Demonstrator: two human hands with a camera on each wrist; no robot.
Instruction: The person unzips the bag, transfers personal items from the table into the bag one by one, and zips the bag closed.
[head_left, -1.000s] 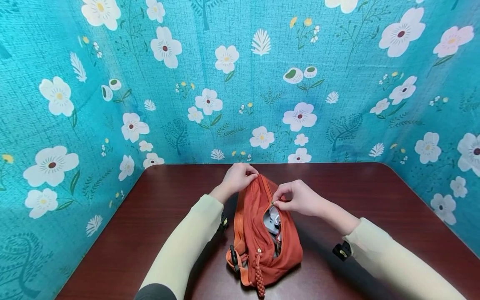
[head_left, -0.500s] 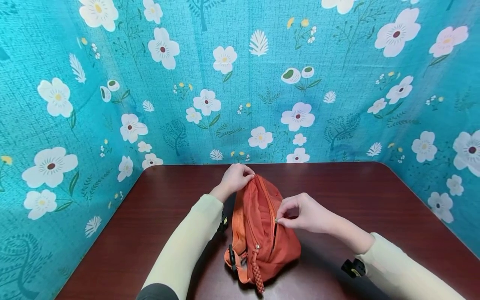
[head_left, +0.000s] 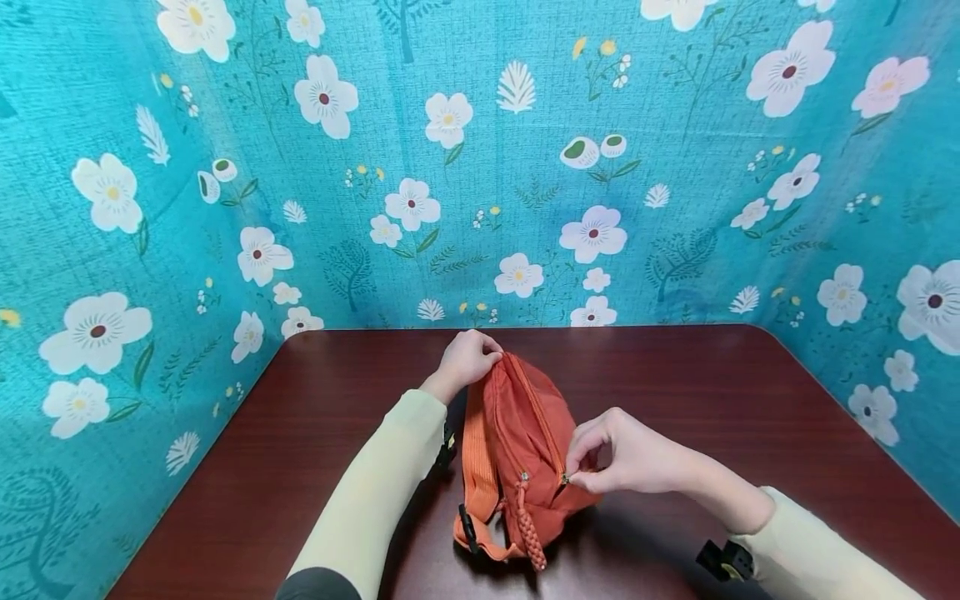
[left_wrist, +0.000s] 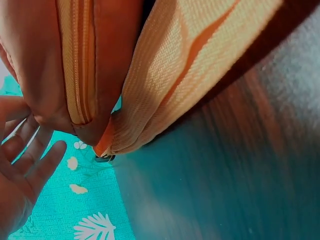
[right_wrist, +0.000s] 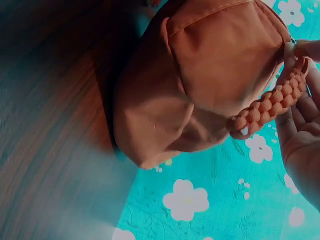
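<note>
An orange-red waist bag (head_left: pixel 521 417) stands on the table, its narrow end pointing away from me. My left hand (head_left: pixel 468 358) pinches the far tip of the bag. Near the close end, my right hand (head_left: pixel 630 454) pinches the zipper slider (head_left: pixel 564 479) between thumb and fingers. The zipper line behind the slider is closed, and the contents are hidden. A braided cord pull (head_left: pixel 531 533) hangs at the near side. From the right wrist, a braided cord (right_wrist: pixel 270 105) hangs by the pinching fingers. Seen from the left wrist, the hand (left_wrist: pixel 25 170) lies beside the bag's end.
An orange webbing strap (head_left: pixel 478 458) with a black buckle (head_left: pixel 468 528) lies along the bag's left side. Under everything is a dark red-brown wooden table (head_left: pixel 360 400). A turquoise floral cloth (head_left: pixel 450 208) hangs behind the table and along both sides.
My right hand has drawn the slider along the bag toward me. The gap that showed white items inside has closed. My left hand still grips the far tip.
</note>
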